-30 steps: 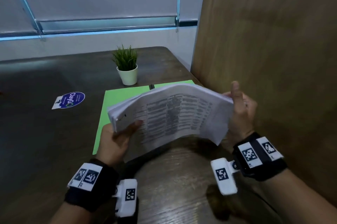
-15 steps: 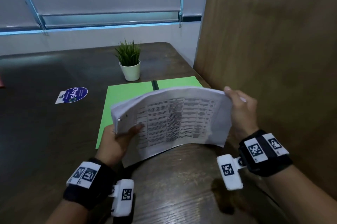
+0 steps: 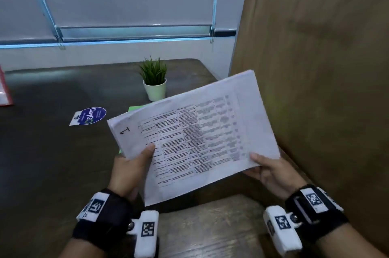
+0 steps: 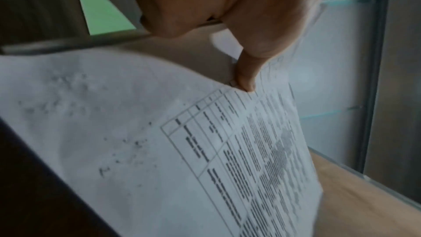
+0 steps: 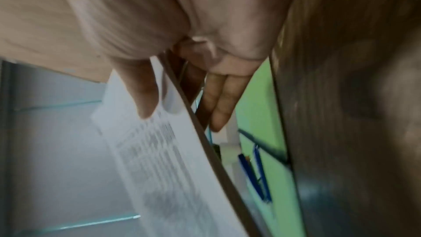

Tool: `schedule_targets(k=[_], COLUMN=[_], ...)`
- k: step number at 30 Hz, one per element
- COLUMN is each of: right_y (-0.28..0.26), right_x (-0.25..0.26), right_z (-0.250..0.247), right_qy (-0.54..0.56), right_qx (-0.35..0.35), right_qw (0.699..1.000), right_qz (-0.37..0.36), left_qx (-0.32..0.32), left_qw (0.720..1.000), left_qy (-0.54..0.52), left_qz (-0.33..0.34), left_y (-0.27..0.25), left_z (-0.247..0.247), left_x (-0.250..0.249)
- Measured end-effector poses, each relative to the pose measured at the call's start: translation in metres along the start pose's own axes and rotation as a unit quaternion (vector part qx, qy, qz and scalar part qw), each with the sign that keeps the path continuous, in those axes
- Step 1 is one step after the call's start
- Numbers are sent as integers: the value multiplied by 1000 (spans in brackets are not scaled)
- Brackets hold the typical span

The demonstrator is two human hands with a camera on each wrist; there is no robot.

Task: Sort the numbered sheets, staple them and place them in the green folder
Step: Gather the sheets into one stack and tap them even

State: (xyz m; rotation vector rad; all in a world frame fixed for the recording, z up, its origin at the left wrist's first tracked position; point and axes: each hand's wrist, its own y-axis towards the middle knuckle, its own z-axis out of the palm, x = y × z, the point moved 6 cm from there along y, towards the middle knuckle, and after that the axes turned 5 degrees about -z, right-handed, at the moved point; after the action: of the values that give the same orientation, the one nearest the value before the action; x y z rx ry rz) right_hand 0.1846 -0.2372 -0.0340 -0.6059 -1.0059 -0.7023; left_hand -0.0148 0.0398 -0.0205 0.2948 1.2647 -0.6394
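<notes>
White sheets — pinched by left hand and right hand — above green folder.

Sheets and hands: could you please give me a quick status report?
Left hand and right hand each pinch the sheets, held above the table. Page 1 on top. Folder mostly hidden beneath. Nothing blocking.

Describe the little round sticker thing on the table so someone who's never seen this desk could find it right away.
Start at the dark wooden table and find the small potted plant near its far edge. Left of the pot and nearer the person, the sticker lies flat on the wood: a blue oval with white lettering on white backing, the only blue item there.
</notes>
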Motion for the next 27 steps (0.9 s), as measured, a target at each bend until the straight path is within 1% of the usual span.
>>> schedule_targets(k=[2, 4, 6, 9, 11, 13, 14, 16, 17, 18, 20, 22, 24, 25, 27], right_y=[-1, 2, 5, 1, -2, -7, -9, -10, -10, -11, -12, -12, -15, -16, -20], right_x=[4, 6, 6, 22, 41, 58, 65, 72, 73, 71, 64, 62, 65, 68, 76], right_z=[24, 51, 72, 81, 75, 68, 66, 71, 77, 83, 94, 99, 105, 108, 116], right_qy=[93, 125, 133, 79, 21, -23, -41, -98, -138, -177, -227, -205, -176, -179, -195], right_qx=[-4, -6, -27, -66, -63, -45, -27, 19, 48, 79, 123, 116, 98, 92, 75], right_qw=[995, 991, 989, 991, 992, 993, 992, 988, 982, 975, 961, 966, 972, 969, 956], right_qz=[-25, -41, -55, -89, -104, -111, -117, -122, -118, -111, -99, -105, -122, -141, -205], left_qx=[-2, 7, 17, 46, 58, 93, 128, 203, 230, 244, 231, 203, 165, 139, 113], left_qw=[999, 996, 992, 987, 989, 991, 989, 977, 969, 964, 969, 978, 979, 976, 960], left_qy=[-38, -81, -112, -141, -126, -74, -39, 30, 54, 63, 36, 39, 100, 123, 141], left_qz=[-25, -47, -56, -56, -56, -54, -54, -61, -73, -81, -77, -34, 62, 115, 215], left_y=[-3, -10, -21, -28, -25, -19, -18, -20, -21, -24, -28, -29, -28, -30, -40], left_z=[13, 31, 47, 48, 32, 17, 14, 18, 24, 31, 46, 57, 63, 64, 69], left_x=[6, 10, 11, 8, -4, -17, -22, -28, -29, -30, -39, -54, -73, -82, -98])
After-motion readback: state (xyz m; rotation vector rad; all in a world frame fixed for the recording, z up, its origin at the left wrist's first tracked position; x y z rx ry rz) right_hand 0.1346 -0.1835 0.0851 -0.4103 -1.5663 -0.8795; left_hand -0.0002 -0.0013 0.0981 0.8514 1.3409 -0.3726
